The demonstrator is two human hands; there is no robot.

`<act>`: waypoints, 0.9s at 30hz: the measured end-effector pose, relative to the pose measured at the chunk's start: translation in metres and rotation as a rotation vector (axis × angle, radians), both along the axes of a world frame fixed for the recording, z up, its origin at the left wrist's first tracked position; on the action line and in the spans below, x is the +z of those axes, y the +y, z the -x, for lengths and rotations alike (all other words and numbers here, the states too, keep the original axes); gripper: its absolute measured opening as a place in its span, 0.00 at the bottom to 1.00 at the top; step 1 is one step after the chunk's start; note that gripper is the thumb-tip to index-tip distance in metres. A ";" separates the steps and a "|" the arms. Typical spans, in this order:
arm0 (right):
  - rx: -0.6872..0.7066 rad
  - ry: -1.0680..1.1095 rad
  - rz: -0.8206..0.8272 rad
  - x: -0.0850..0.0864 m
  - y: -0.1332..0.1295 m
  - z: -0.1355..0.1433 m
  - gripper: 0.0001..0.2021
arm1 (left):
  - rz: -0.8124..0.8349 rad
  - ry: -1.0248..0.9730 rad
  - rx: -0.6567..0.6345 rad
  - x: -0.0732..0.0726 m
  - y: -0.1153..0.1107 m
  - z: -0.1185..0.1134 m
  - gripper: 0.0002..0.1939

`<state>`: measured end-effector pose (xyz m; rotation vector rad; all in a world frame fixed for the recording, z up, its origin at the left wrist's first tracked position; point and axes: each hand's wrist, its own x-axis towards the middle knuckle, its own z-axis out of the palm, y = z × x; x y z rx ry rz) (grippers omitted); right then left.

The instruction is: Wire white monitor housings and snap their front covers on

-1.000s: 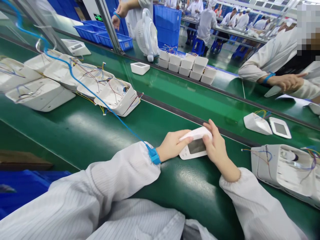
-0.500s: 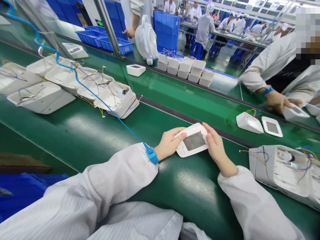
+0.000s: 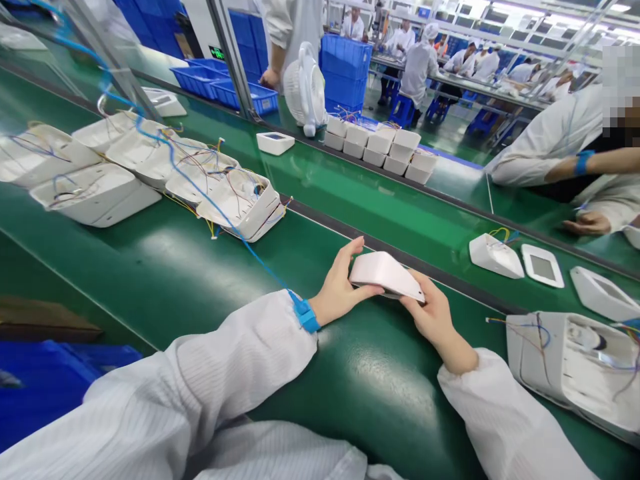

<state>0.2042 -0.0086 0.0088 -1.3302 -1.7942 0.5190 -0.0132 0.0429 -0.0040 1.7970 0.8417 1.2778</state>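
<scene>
Between my hands, above the green work surface (image 3: 350, 373), is a white monitor (image 3: 383, 270), shaped like a blood pressure monitor. Its smooth wedge-shaped casing shows and its display is turned out of sight. My right hand (image 3: 434, 313) grips the right end, thumb at the lower edge and fingers at the far side. My left hand (image 3: 340, 287), with a blue wrist strap (image 3: 306, 315), is around the left end. Its thumb lies along the lower edge and its index finger sticks up, so this hold looks loose.
Open white casings (image 3: 245, 203) with wires are stacked at left; another casing (image 3: 545, 360) lies at right. Beyond a dark rail (image 3: 325, 223), the green belt carries a display cover (image 3: 543, 265) and more units. A co-worker's hand (image 3: 587, 223) rests at far right. A blue cord (image 3: 260, 260) crosses the surface.
The monitor has been turned over, from display facing me to casing showing. My left fingers have loosened and spread. The co-worker has let go of a white unit, now on the belt.
</scene>
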 end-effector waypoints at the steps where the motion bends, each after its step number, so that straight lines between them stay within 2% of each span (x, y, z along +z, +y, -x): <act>1: 0.048 -0.043 -0.015 0.002 -0.001 0.001 0.21 | -0.099 0.047 0.007 0.001 -0.001 0.002 0.45; 3: 0.123 -0.099 -0.051 0.006 -0.003 0.004 0.20 | -0.238 0.115 -0.011 0.005 -0.004 0.006 0.42; 5: 0.141 -0.125 -0.083 0.008 -0.005 0.008 0.19 | -0.269 0.141 -0.022 0.009 -0.007 0.008 0.39; 9: 0.066 -0.163 -0.077 0.009 -0.009 0.017 0.18 | -0.203 0.155 0.029 0.015 -0.012 0.005 0.34; 14: -0.034 -0.111 -0.105 0.008 -0.014 0.025 0.16 | -0.140 0.176 0.096 0.016 -0.015 0.002 0.29; 18: 0.011 -0.117 -0.076 0.009 -0.008 0.024 0.16 | -0.140 0.180 0.123 0.012 -0.014 0.001 0.28; 21: 0.088 -0.178 -0.088 0.011 -0.001 0.017 0.18 | -0.125 0.175 0.111 0.009 -0.012 0.002 0.29; 24: 0.111 -0.249 -0.130 0.008 0.004 0.004 0.21 | -0.116 0.196 0.045 0.006 -0.010 0.002 0.33; 27: -0.026 -0.244 -0.102 -0.001 0.008 -0.014 0.26 | -0.161 0.245 -0.014 0.003 -0.010 -0.001 0.41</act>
